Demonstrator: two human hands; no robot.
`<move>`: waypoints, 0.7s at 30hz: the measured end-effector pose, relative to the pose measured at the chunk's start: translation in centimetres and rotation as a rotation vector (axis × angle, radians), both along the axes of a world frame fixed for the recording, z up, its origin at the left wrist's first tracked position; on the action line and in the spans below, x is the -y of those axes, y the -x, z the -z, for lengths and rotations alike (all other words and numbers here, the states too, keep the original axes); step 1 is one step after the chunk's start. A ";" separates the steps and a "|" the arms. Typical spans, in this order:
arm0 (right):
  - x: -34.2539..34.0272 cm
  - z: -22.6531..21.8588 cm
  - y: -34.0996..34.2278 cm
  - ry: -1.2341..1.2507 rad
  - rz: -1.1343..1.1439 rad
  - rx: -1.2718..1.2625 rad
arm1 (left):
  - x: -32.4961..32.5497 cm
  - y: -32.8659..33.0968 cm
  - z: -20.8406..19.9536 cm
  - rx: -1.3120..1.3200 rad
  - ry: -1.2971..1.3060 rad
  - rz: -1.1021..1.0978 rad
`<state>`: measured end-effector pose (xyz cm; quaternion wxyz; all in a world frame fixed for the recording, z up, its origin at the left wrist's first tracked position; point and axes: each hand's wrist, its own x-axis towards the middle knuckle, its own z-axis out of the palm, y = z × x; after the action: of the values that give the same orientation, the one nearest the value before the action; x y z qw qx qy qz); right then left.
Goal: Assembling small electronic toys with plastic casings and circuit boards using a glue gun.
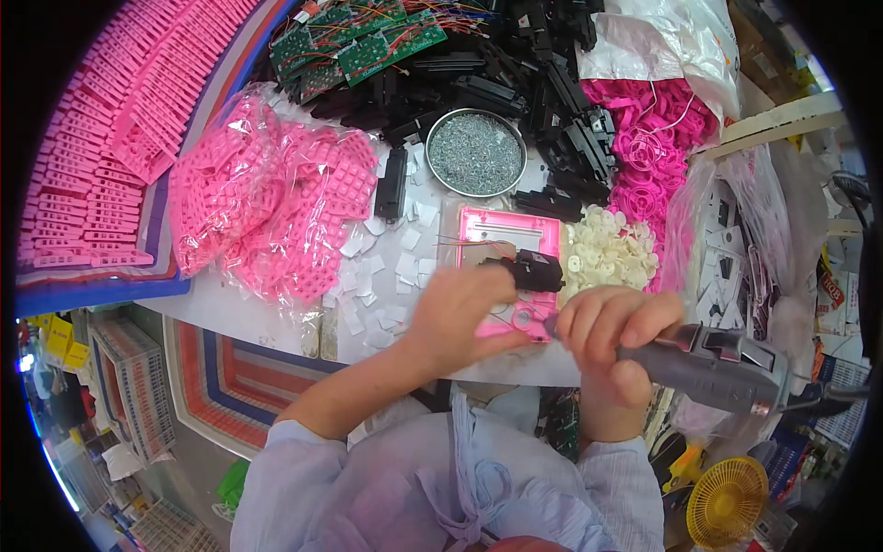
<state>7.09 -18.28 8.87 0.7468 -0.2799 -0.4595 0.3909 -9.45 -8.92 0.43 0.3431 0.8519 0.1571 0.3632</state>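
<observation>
My left hand (pixel 460 311) grips a pink plastic housing (pixel 544 230) at the table's front edge, its thumb along the near side. A black plastic module (pixel 535 271) lies across the housing under my fingertips, with thin red wires (pixel 478 242) running off to the left. My right hand (pixel 614 329) is wrapped round a grey electric screwdriver (pixel 717 373), held nearly level with its nose pointing left at the housing's near right corner. The tool's tip is too small to make out. Just beyond stands a round metal dish (pixel 475 153) full of small screws.
Cream plastic discs (pixel 607 253) are heaped right of the housing, white squares (pixel 405 267) scattered left. Bagged pink keypads (pixel 276 202) and a crate of pink parts (pixel 101 166) lie further left. Behind are black modules (pixel 575 120), green circuit boards (pixel 386 51) and pink rings (pixel 648 156).
</observation>
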 end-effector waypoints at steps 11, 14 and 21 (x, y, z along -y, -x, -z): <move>-4.0 4.4 -1.7 -0.098 0.083 0.220 | -2.2 -0.8 2.8 -0.272 -0.192 -0.057; -4.4 4.9 -1.7 -0.104 0.076 0.232 | -2.2 -0.9 3.2 -0.270 -0.145 -0.054; -4.5 5.2 -1.5 -0.080 0.100 0.262 | -2.4 -0.9 2.7 -0.224 -0.189 -0.060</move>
<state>8.57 -13.73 3.66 0.7095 -0.3210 -0.5540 0.2945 -8.52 -6.54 -2.25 0.2307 0.9105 0.1848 0.2891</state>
